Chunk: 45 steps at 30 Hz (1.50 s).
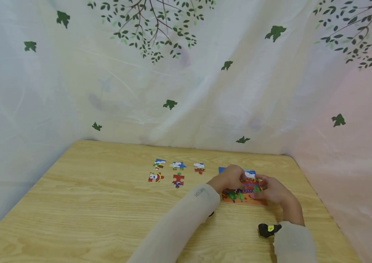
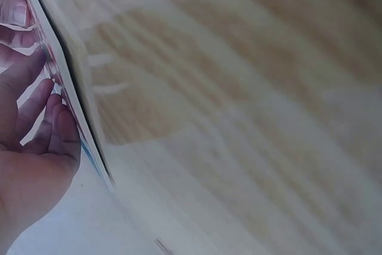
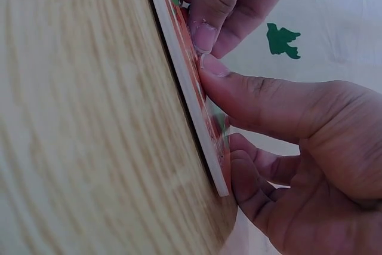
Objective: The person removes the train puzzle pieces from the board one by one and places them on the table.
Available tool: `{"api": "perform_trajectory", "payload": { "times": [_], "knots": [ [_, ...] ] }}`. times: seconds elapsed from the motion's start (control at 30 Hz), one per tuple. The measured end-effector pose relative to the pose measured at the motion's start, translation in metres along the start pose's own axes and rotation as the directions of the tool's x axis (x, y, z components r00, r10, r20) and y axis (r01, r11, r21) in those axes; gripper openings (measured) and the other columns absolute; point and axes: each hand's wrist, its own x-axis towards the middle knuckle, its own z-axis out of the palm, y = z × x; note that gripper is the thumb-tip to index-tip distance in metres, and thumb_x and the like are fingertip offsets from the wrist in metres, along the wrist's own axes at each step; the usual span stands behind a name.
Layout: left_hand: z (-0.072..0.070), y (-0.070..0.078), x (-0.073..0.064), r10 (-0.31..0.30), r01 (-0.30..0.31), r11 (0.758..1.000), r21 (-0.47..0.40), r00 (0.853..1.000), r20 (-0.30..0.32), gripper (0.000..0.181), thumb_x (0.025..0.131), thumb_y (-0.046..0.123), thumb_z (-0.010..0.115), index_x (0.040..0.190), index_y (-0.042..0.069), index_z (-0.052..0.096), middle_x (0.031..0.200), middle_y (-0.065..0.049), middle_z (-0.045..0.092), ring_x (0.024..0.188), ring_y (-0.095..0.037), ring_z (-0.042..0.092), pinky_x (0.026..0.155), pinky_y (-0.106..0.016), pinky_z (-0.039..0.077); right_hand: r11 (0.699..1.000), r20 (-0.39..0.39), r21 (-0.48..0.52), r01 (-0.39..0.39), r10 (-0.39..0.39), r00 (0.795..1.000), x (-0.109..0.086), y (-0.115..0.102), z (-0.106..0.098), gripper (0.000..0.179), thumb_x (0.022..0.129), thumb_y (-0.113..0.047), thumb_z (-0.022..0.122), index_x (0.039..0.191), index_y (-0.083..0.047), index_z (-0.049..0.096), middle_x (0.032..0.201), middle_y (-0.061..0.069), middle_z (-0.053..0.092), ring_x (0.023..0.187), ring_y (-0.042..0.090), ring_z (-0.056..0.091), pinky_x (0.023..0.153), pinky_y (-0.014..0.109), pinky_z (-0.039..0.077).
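A colourful jigsaw puzzle board (image 1: 233, 196) lies flat near the table's right side, orange along its front and blue at the back. My left hand (image 1: 228, 179) reaches over its left part, with bent fingertips on the pictured face. From the right, my right hand (image 1: 277, 193) touches the board, thumb and forefinger spread apart. In the right wrist view the right thumb (image 3: 256, 97) presses on the face beside the left fingertips, its other fingers bent at the board's edge. Whether a piece sits under the left fingers is hidden.
Several loose jigsaw pieces lie left of the board, among them a piece with a cartoon face (image 1: 155, 177), a red piece (image 1: 178, 179) and a cloud piece (image 1: 199, 168). The wooden table (image 1: 107, 204) ends at a leaf-patterned curtain (image 1: 199, 109) behind and at both sides.
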Motion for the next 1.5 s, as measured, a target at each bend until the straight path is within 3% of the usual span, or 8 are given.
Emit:
{"api": "perform_trajectory", "payload": {
  "times": [0.23, 0.33, 0.47, 0.6, 0.77, 1.07, 1.3, 1.5],
  "knots": [
    [0.002, 0.004, 0.001, -0.083, 0.082, 0.994, -0.068, 0.996, -0.011, 0.031, 0.089, 0.032, 0.082, 0.114, 0.015, 0.078, 0.11, 0.009, 0.072, 0.098, -0.003, 0.064, 0.082, -0.016, 0.05, 1.0, -0.002, 0.001, -0.009, 0.009, 1.0, 0.001, -0.002, -0.001, 0.087, 0.085, -0.021, 0.086, 0.149, 0.012, 0.037, 0.131, 0.035, 0.053, 0.12, 0.048, 0.051, 0.098, 0.06, 0.046],
    [0.003, 0.005, 0.003, -0.087, 0.087, 0.993, -0.084, 0.996, -0.002, 0.023, 0.09, 0.033, 0.082, 0.096, 0.011, 0.078, 0.082, 0.009, 0.065, 0.073, -0.002, 0.055, 0.065, -0.015, 0.044, 0.999, -0.001, 0.02, -0.025, 0.025, 1.0, 0.0, -0.001, -0.001, 0.089, 0.085, -0.021, 0.086, 0.15, 0.012, 0.036, 0.132, 0.035, 0.052, 0.12, 0.047, 0.051, 0.099, 0.06, 0.045],
    [0.003, 0.008, 0.003, -0.102, 0.101, 0.991, -0.09, 0.995, -0.003, 0.027, 0.089, 0.033, 0.082, 0.075, 0.012, 0.072, 0.064, 0.008, 0.051, 0.058, -0.006, 0.044, 0.055, -0.019, 0.037, 0.998, 0.0, 0.038, -0.043, 0.043, 0.999, 0.0, 0.001, -0.001, 0.09, 0.085, -0.022, 0.086, 0.151, 0.012, 0.035, 0.133, 0.035, 0.051, 0.12, 0.047, 0.051, 0.099, 0.06, 0.045],
    [0.003, 0.009, 0.003, -0.128, 0.126, 0.987, -0.097, 0.991, -0.023, 0.024, 0.087, 0.034, 0.084, 0.073, 0.017, 0.074, 0.071, 0.012, 0.063, 0.063, -0.004, 0.053, 0.057, -0.018, 0.043, 0.998, -0.006, 0.034, -0.047, 0.047, 0.999, 0.0, 0.002, -0.001, 0.089, 0.085, -0.021, 0.085, 0.151, 0.011, 0.035, 0.133, 0.034, 0.051, 0.12, 0.046, 0.051, 0.1, 0.06, 0.045],
    [0.004, 0.01, 0.003, -0.118, 0.117, 0.991, -0.067, 0.993, -0.013, 0.026, 0.089, 0.035, 0.082, 0.07, 0.018, 0.076, 0.068, 0.011, 0.066, 0.062, -0.004, 0.056, 0.057, -0.018, 0.044, 0.999, -0.005, 0.028, -0.044, 0.044, 0.999, 0.001, 0.002, -0.002, 0.087, 0.085, -0.019, 0.085, 0.151, 0.012, 0.036, 0.131, 0.034, 0.052, 0.119, 0.046, 0.051, 0.1, 0.06, 0.044],
    [0.002, 0.009, 0.005, -0.073, 0.073, 0.997, 0.027, 0.997, 0.017, 0.02, 0.095, 0.034, 0.075, 0.08, 0.021, 0.078, 0.085, 0.013, 0.07, 0.077, -0.003, 0.059, 0.073, -0.018, 0.048, 0.998, -0.013, 0.019, -0.052, 0.053, 0.999, 0.001, -0.002, -0.001, 0.088, 0.085, -0.02, 0.085, 0.15, 0.012, 0.036, 0.131, 0.033, 0.052, 0.118, 0.045, 0.052, 0.098, 0.059, 0.045],
    [0.002, 0.011, 0.005, -0.094, 0.091, 0.994, 0.061, 0.995, 0.042, 0.015, 0.093, 0.038, 0.077, 0.096, 0.024, 0.078, 0.099, 0.015, 0.07, 0.098, -0.005, 0.063, 0.104, -0.022, 0.043, 0.998, -0.012, 0.014, -0.055, 0.055, 0.998, 0.0, -0.002, 0.0, 0.086, 0.085, -0.018, 0.085, 0.15, 0.012, 0.037, 0.13, 0.034, 0.052, 0.118, 0.046, 0.051, 0.099, 0.06, 0.044],
    [0.003, 0.012, 0.007, -0.084, 0.079, 0.99, 0.116, 0.996, 0.041, 0.012, 0.096, 0.035, 0.072, 0.096, 0.025, 0.077, 0.102, 0.015, 0.069, 0.108, -0.006, 0.061, 0.106, -0.023, 0.04, 0.999, -0.005, 0.019, -0.05, 0.05, 0.999, 0.0, -0.002, 0.0, 0.087, 0.086, -0.019, 0.084, 0.15, 0.012, 0.036, 0.131, 0.034, 0.052, 0.118, 0.045, 0.051, 0.099, 0.06, 0.044]
  ]
}}
